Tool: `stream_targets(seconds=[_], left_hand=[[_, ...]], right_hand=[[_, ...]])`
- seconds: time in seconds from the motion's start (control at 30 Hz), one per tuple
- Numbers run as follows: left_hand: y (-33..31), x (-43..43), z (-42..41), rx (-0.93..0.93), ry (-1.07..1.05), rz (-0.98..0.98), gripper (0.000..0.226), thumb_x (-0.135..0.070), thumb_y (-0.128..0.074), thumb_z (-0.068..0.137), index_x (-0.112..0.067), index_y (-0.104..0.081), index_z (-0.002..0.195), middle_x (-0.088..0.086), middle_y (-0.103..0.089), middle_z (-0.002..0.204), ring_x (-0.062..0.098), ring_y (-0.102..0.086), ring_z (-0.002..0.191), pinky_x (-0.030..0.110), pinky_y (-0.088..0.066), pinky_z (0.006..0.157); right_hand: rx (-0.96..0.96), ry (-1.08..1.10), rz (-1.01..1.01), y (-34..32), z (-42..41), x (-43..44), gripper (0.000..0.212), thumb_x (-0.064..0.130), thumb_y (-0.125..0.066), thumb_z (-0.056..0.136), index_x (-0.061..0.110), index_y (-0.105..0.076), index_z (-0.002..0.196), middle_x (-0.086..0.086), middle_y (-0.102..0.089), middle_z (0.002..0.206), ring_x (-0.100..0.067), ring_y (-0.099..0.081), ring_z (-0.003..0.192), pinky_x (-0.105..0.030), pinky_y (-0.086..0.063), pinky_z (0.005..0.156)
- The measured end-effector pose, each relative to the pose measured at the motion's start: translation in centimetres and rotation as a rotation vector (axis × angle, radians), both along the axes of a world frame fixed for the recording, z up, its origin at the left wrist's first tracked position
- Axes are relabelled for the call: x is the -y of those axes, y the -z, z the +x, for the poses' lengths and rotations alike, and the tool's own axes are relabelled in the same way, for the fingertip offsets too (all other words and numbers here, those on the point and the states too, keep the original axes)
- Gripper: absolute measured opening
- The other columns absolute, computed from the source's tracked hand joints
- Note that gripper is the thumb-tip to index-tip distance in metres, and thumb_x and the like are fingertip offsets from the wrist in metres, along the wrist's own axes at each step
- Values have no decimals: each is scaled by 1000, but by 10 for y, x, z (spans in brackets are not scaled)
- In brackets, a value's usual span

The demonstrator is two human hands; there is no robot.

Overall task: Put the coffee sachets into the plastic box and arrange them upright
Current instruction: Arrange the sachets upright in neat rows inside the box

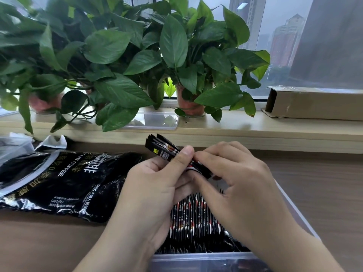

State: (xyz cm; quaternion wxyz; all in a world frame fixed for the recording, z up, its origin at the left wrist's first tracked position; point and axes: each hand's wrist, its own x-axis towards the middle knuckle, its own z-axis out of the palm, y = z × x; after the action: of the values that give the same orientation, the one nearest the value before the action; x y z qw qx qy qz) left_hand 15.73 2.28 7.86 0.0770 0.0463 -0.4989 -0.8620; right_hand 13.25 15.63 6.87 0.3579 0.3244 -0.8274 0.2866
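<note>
A bundle of several black coffee sachets [164,148] is held above the clear plastic box [204,259]. My left hand [155,185] grips the bundle with its thumb on top. My right hand [235,179] pinches the bundle's near end from the right. Inside the box, several black sachets [193,218] stand upright in a row, partly hidden by both hands. The bundle tilts up and to the left.
A large black instant coffee bag [64,179] lies on the wooden table to the left of the box. Potted plants [188,65] and the box's clear lid [157,120] sit on the window ledge. A cardboard box [314,103] lies at the right of the ledge.
</note>
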Motion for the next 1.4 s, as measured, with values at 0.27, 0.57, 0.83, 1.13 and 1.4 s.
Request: stream_targets(seconds=[0.27, 0.57, 0.83, 1.13, 1.4], left_hand=[[-2, 16, -2, -13, -1, -188, 17, -12, -69, 84, 3, -74, 87, 20, -79, 83, 25, -78, 72, 25, -61, 56], [14, 16, -10, 9, -64, -482, 13, -12, -70, 87, 0, -72, 92, 13, -80, 83, 26, -79, 80, 33, -64, 70], [25, 20, -13, -22, -99, -645, 15, -28, -77, 77, -14, -79, 80, 7, -81, 83, 25, -79, 81, 46, -59, 90], [30, 24, -14, -38, -93, -649, 4, -24, -76, 83, -21, -79, 82, 9, -80, 84, 27, -79, 85, 45, -59, 88], [29, 23, -15, -35, -76, -651, 8, -19, -75, 86, -13, -77, 81, 7, -81, 82, 22, -79, 81, 40, -61, 84]], right_hand=[[308, -173, 25, -11, 1, -12, 44, 40, -61, 91, 19, -66, 129, 16, -60, 103, -5, -60, 87, -11, -47, 76], [501, 243, -67, -32, -18, -92, 17, 12, -72, 85, 28, -78, 82, 10, -74, 68, -4, -72, 66, -32, -61, 75], [679, 475, 566, -17, -7, -48, 26, 44, -70, 82, 19, -68, 80, 1, -63, 79, -20, -62, 73, -29, -53, 61], [755, 581, 712, -14, 3, -33, 36, 13, -61, 86, 17, -35, 60, -1, -35, 68, -14, -34, 51, -23, -21, 44], [750, 627, 752, -16, 10, -27, 37, 10, -55, 90, 18, -31, 64, 0, -33, 69, -14, -29, 52, -25, -23, 45]])
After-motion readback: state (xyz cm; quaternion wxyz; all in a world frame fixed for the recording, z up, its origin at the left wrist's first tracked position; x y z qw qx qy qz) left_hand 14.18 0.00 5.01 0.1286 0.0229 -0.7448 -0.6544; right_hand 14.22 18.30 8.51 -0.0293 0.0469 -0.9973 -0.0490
